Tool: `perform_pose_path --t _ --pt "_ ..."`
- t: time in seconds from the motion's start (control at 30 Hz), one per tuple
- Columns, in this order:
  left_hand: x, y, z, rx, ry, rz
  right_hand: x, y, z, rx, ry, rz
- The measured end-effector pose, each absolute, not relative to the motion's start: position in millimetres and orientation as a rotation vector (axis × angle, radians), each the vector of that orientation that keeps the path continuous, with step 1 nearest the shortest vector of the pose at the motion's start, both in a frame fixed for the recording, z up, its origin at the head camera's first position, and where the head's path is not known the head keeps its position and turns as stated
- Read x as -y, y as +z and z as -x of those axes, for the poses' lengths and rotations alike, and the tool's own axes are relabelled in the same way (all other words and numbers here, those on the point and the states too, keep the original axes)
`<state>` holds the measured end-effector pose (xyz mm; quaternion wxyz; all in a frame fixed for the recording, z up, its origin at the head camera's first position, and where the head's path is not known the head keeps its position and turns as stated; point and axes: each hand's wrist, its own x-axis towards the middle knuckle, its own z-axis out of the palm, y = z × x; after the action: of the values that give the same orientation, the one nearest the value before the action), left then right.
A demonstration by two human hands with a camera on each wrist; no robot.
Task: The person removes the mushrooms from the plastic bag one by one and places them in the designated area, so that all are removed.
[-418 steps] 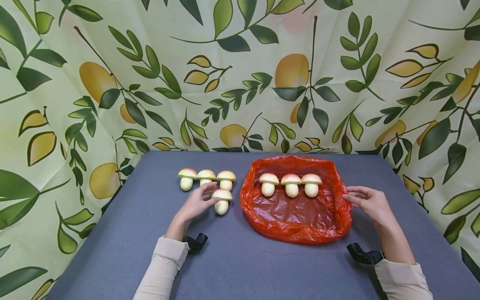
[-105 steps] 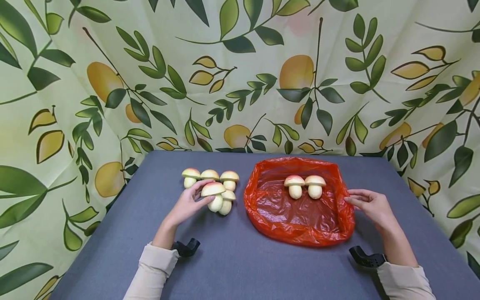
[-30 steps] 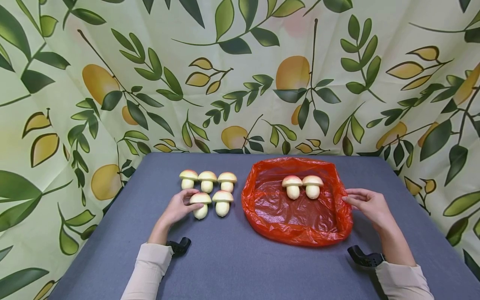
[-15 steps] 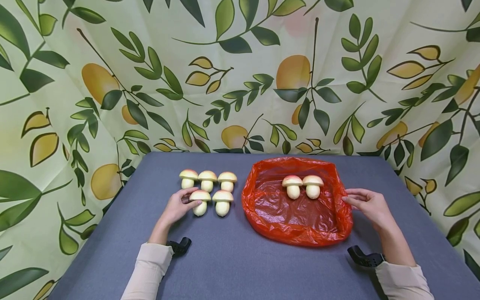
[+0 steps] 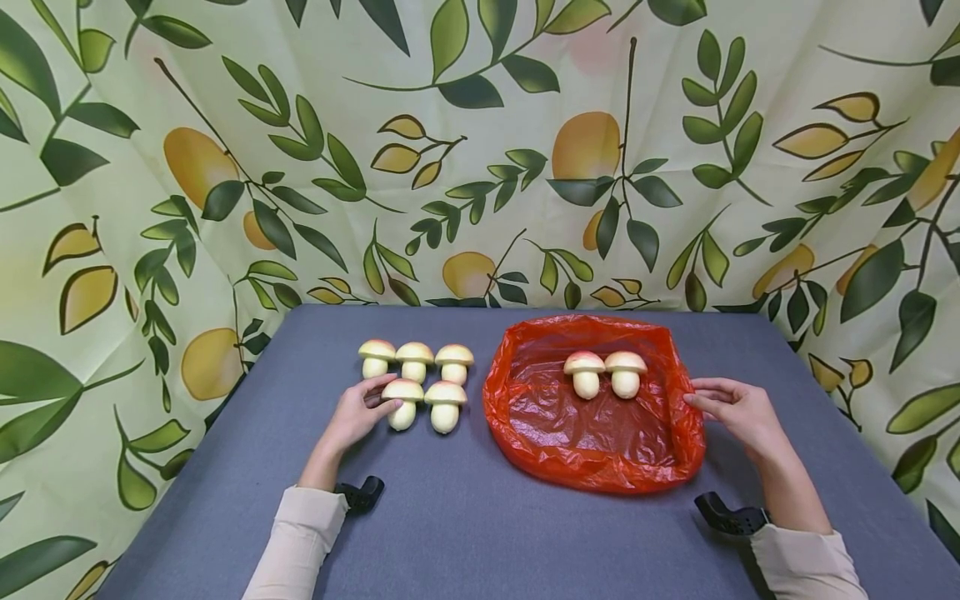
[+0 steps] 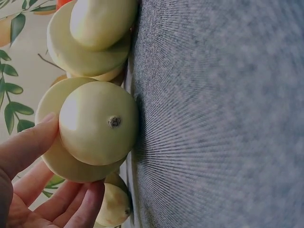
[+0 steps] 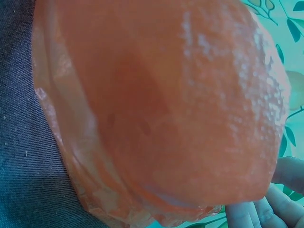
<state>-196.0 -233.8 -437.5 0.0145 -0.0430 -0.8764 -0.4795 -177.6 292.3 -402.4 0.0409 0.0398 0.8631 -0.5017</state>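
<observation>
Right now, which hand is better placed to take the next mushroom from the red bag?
Probably the left hand: it need only release its mushroom, while the right hand, though nearer, holds the red bag.

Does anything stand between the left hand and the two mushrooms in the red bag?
Yes. Beyond the mushroom that the left hand holds, a second front-row mushroom stands in line, then the left rim of the red bag.

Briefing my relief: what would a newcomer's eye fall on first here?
The bright red bag, open on the grey table, with two mushrooms inside toward its far side and the right hand pinching its right edge. Left of it, five more mushrooms form two rows, the left hand holding the front row's left one. Behind, a pale backdrop printed with leaves and fruit.
</observation>
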Motion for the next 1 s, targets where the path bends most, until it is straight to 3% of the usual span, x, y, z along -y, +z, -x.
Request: perform_pose_path --t 1.0 --pt "233.4 -433.8 193.5 2.752 -1.539 0.149 -293.4 -403.7 176.1 -2.624 -1.563 -0.115"
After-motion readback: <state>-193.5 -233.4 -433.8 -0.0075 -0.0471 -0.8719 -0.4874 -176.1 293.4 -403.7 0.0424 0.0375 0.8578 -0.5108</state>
